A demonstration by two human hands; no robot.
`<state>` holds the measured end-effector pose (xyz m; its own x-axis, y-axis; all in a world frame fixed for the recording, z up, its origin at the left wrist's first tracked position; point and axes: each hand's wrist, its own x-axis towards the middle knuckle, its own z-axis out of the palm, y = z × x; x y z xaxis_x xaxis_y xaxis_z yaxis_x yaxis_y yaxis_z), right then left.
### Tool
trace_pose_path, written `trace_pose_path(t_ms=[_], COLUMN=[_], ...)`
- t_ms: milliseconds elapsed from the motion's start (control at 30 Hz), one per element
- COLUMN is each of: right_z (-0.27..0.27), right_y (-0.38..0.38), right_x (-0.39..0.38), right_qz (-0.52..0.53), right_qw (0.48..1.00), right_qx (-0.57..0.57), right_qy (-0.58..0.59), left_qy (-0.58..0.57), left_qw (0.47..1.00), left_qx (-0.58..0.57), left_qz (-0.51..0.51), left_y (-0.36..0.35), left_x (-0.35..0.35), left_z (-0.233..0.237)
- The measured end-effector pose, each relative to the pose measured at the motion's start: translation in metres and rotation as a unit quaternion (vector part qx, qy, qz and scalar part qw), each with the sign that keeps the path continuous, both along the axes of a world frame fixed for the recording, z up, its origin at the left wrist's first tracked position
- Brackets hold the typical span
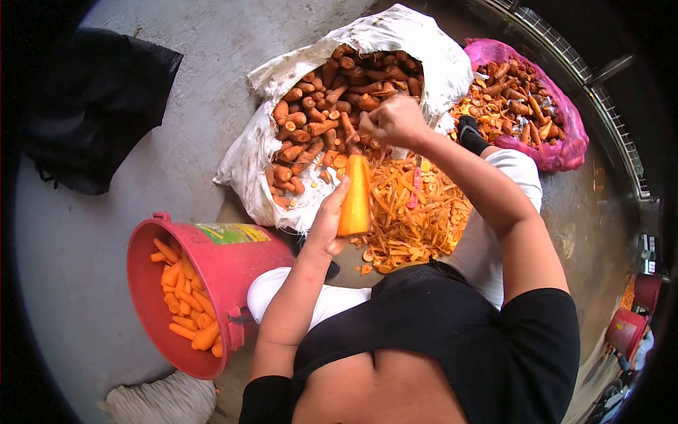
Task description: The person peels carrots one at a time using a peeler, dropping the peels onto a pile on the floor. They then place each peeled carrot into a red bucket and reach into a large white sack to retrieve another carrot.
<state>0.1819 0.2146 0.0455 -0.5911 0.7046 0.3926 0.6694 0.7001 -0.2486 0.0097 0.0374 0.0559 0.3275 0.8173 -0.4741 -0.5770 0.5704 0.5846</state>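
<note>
A large carrot (356, 198) is in my left hand (329, 220), its peeled bright orange part toward me and its darker unpeeled end pointing away. My right hand (393, 121) is closed just beyond that far end, in front of the sack; what it holds is blurred and hidden by the fingers. Under and to the right of the carrot lies a heap of orange peelings (409, 226), with a red-handled tool (415, 185) on it. The open white sack (244, 166) holds many unpeeled carrots (311, 116).
A red bucket (233, 300) with peeled carrots (187, 297) leans at the left. A pink mesh bag (575, 138) of carrots and scraps is at the upper right. Black cloth (99, 106) and a pale sack (166, 403) lie at the left. Red containers (626, 332) stand far right.
</note>
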Motion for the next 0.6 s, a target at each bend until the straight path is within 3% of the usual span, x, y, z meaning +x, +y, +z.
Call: trace_pose_path(t_ms=[33, 100, 167, 267, 333, 367, 467, 600], right_z=[-0.006, -0.009, -0.009, 0.014, 0.023, 0.026, 0.035, 0.032], right_y=[0.012, 0.023, 0.021, -0.005, -0.025, -0.034, -0.06, -0.078], right_x=[0.006, 0.018, 0.017, 0.006, -0.002, -0.005, -0.015, -0.022], right_qz=[-0.021, -0.12, -0.154, -0.128, -0.101, -0.087, 0.013, 0.056], right_qw=[0.999, 0.986, 0.983, 0.991, 0.989, 0.985, 0.994, 0.992], right_qx=[0.009, -0.077, -0.062, -0.036, -0.099, -0.13, -0.015, 0.012], right_qy=[-0.047, -0.087, -0.075, 0.0, 0.049, 0.072, 0.106, 0.114], left_qy=[-0.003, -0.014, -0.023, -0.076, -0.107, -0.105, -0.129, -0.088], left_qw=[1.0, 0.999, 0.999, 0.997, 0.99, 0.99, 0.984, 0.983], left_qx=[0.019, 0.034, 0.043, -0.011, -0.085, -0.067, -0.057, -0.104], left_qz=[-0.023, -0.029, -0.016, -0.001, 0.044, 0.062, 0.108, 0.125], left_y=[0.001, 0.0, 0.001, 0.01, 0.013, 0.013, 0.018, 0.019], left_x=[0.0, 0.002, 0.004, -0.003, -0.007, -0.009, -0.016, -0.008], left_z=[0.003, 0.014, 0.017, 0.007, 0.005, -0.003, -0.044, -0.024])
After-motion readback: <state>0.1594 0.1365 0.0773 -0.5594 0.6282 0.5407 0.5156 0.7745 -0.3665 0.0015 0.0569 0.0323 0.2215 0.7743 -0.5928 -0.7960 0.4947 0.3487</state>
